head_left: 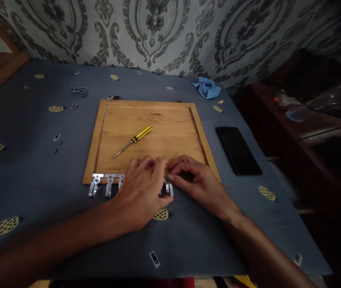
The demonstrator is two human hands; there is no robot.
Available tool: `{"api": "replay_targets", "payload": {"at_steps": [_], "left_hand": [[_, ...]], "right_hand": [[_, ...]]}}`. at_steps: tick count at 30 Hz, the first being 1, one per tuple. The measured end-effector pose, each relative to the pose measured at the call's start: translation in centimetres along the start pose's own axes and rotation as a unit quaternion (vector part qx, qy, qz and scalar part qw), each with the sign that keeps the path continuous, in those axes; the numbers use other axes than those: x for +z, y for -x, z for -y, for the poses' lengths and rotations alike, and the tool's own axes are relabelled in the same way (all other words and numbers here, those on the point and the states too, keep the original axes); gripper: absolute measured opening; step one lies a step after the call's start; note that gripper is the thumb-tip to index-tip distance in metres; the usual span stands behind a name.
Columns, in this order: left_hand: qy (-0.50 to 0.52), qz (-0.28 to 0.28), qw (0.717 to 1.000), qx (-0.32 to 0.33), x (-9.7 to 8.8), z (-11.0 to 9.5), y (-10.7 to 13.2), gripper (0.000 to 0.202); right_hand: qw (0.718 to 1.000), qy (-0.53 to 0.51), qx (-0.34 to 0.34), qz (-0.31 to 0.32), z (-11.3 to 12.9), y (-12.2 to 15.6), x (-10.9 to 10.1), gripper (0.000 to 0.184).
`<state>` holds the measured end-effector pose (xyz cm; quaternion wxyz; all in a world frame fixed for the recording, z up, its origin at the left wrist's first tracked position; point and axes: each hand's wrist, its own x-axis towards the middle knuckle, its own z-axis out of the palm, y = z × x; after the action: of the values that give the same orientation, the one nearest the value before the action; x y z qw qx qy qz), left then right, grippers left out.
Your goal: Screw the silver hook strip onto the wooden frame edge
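Observation:
A square wooden board (152,132) lies on a blue cloth-covered table (38,188). Along its near edge hang several metal hooks (102,185). My left hand (142,188) rests palm down over the middle of that edge, fingers curled on the hardware beneath it. My right hand (193,180) meets it from the right, fingertips pinched on a metal hook (168,188) at the board's edge. A yellow-handled screwdriver (132,141) lies loose on the board, just beyond my hands.
A black phone (238,150) lies right of the board. A crumpled blue cloth (207,88) sits at the far right corner. Spare hooks (79,92) and small screws (57,140) lie scattered at the left. Dark furniture stands beyond the table's right edge.

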<state>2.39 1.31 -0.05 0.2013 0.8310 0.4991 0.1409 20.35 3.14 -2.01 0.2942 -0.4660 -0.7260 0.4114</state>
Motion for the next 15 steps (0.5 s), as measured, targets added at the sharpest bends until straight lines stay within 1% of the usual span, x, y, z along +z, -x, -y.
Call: {"api": "replay_targets", "payload": {"at_steps": [2, 4, 8, 11, 15], "left_hand": [[0.002, -0.001, 1.0, 0.001, 0.0, 0.0, 0.0, 0.048], [0.002, -0.001, 1.0, 0.001, 0.0, 0.0, 0.0, 0.05], [0.001, -0.005, 1.0, 0.004, 0.1, 0.0, 0.1, 0.051], [-0.001, -0.008, 1.0, 0.004, 0.1, 0.0, 0.1, 0.05], [-0.005, 0.002, 1.0, -0.006, 0.1, 0.0, 0.1, 0.051]], "right_hand": [[1.0, 0.007, 0.006, -0.001, 0.2, -0.1, 0.1, 0.015], [1.0, 0.013, 0.005, -0.012, 0.3, 0.0, 0.3, 0.012], [0.998, 0.031, -0.034, -0.049, 0.3, 0.2, 0.6, 0.006], [0.995, 0.05, -0.059, -0.061, 0.1, 0.4, 0.9, 0.008], [0.992, 0.071, -0.078, -0.071, -0.3, 0.6, 1.1, 0.008]]}}
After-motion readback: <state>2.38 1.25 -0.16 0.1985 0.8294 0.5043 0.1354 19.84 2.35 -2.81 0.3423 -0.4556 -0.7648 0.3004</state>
